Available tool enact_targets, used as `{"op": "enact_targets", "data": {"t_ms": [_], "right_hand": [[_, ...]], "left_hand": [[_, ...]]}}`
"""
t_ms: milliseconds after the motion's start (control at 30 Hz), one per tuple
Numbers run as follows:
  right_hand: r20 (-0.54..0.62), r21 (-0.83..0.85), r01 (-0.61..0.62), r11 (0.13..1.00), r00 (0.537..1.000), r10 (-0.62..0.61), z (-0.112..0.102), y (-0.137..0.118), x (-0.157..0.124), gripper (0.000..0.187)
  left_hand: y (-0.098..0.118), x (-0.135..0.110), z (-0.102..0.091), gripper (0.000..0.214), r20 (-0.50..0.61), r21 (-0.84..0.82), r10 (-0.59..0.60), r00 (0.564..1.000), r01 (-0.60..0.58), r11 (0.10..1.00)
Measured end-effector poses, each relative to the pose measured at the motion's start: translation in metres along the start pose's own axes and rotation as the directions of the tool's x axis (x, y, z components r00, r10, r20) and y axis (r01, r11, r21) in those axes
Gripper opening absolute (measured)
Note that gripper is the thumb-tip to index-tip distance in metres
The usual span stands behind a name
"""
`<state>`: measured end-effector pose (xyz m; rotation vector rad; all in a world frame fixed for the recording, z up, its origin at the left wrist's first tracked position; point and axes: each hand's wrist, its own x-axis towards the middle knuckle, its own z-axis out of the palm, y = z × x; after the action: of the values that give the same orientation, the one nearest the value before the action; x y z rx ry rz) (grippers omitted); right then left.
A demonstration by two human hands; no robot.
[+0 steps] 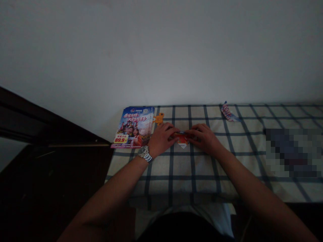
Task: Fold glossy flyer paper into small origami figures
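My left hand point(161, 137), with a metal watch point(144, 153) on its wrist, and my right hand point(204, 137) meet over a small folded piece of red and white paper point(182, 140) on the checked cloth. Both hands have their fingers curled and pressed on the paper's top edge. Its white pointed tip shows below my fingers. Most of the paper is hidden under them.
A stack of blue printed flyers point(135, 127) lies at the table's left edge, with a small orange paper shape point(159, 118) beside it. A folded paper piece point(228, 113) lies at the far right by the wall. The checked tablecloth point(191, 171) covers the table. Dark furniture stands left.
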<state>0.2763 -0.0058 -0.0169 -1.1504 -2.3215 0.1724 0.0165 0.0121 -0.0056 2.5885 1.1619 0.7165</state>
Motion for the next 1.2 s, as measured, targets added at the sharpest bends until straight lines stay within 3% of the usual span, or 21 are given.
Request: {"op": "enact_targets", "data": {"t_ms": [233, 500, 800, 1200], "right_hand": [[-0.003, 0.024, 0.020, 1.000, 1.000, -0.020, 0.002, 0.003, -0.001, 0.024], [0.021, 0.066, 0.133, 0.989, 0.991, -0.135, -0.002, 0.001, 0.001, 0.024], [0.020, 0.077, 0.135, 0.988, 0.990, -0.137, 0.000, 0.001, 0.000, 0.023], [0.066, 0.062, 0.135, 0.989, 0.988, -0.139, -0.008, -0.008, 0.000, 0.027]], "left_hand": [[0.001, 0.000, 0.000, 0.025, 0.032, -0.004, 0.021, 0.999, -0.021, 1.000], [-0.001, -0.001, 0.002, 0.020, 0.035, -0.005, 0.051, 0.998, -0.051, 0.999], [0.002, 0.001, -0.001, 0.029, 0.058, -0.013, 0.048, 0.997, -0.048, 0.999], [0.000, -0.001, 0.000, 0.027, -0.004, 0.098, 0.013, 1.000, -0.013, 0.995]]}}
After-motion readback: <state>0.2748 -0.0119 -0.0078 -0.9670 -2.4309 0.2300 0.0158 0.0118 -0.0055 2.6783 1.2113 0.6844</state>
